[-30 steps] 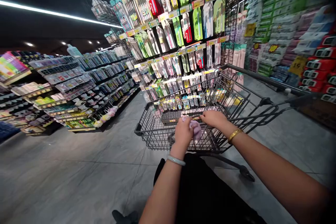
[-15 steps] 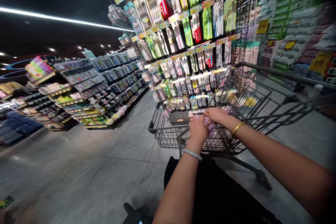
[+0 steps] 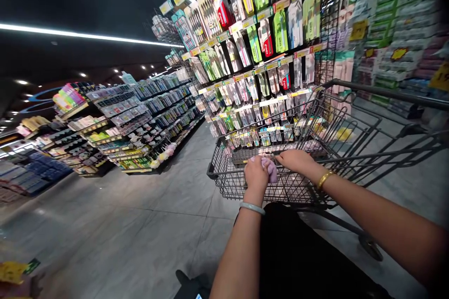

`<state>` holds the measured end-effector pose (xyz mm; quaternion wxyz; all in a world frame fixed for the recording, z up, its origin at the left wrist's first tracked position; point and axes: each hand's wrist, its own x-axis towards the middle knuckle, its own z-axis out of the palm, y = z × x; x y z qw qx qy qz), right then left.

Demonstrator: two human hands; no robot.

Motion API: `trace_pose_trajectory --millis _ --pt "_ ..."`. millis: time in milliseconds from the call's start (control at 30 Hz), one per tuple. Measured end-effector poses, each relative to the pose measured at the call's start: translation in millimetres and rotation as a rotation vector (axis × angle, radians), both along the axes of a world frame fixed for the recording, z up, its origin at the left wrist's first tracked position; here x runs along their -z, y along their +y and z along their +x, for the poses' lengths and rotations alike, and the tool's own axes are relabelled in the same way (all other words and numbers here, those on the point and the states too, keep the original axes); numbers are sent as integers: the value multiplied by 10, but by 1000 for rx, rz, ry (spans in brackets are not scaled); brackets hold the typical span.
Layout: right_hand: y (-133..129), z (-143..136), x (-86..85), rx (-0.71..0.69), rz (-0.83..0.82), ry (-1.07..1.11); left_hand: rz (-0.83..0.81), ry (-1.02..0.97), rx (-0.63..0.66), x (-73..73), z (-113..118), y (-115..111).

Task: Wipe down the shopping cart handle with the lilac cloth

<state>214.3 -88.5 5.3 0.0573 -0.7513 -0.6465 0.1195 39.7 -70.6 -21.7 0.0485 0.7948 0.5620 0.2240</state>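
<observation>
A crumpled lilac cloth (image 3: 272, 173) is bunched in my left hand (image 3: 256, 174), whose fingers are closed round it at the near side of a dark wire shopping cart (image 3: 224, 175). Just to the right, my right hand (image 3: 296, 160) reaches over the cart with its fingers curled and pressed together. Its fingertips point towards the cloth but are a little apart from it. Whether they pinch a thin thing or a cart wire, I cannot make out. A pale bangle (image 3: 252, 207) circles my left wrist and a gold bracelet (image 3: 325, 179) my right.
Beyond the cart rises a rack of packaged toothbrushes (image 3: 261, 39). The cart's handle (image 3: 382, 92) extends to the right, above a wheel (image 3: 371, 246). Shelves of packaged goods (image 3: 147, 117) line the left, past grey floor (image 3: 164, 229). Stacked packs (image 3: 403, 37) stand at right.
My hands have drawn apart: the left moved slightly left with the cloth, while the right came off it and shifted right. The surroundings slid a little rightwards in view.
</observation>
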Motion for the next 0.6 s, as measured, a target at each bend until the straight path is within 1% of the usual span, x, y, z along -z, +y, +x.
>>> trace_pose_trajectory --millis 67,167,300,367,400,500,600 --pt "-41 42 -7 9 14 -15 23 28 37 -18 23 -40" --pt "-80 122 -14 21 19 -35 40 43 71 -49 -120 -25" --pt "-86 240 -21 35 5 -44 -9 4 -18 -46 -476 104" --pt "-84 309 -17 44 -5 -47 -9 6 -43 -25 -592 152" --pt "-85 350 -12 47 -10 -50 -1 12 -46 -11 -615 158" --pt "-97 508 1 46 -23 -60 48 27 -28 36 -543 99" --pt "-106 698 -6 42 -42 -71 81 32 27 76 -346 -29"
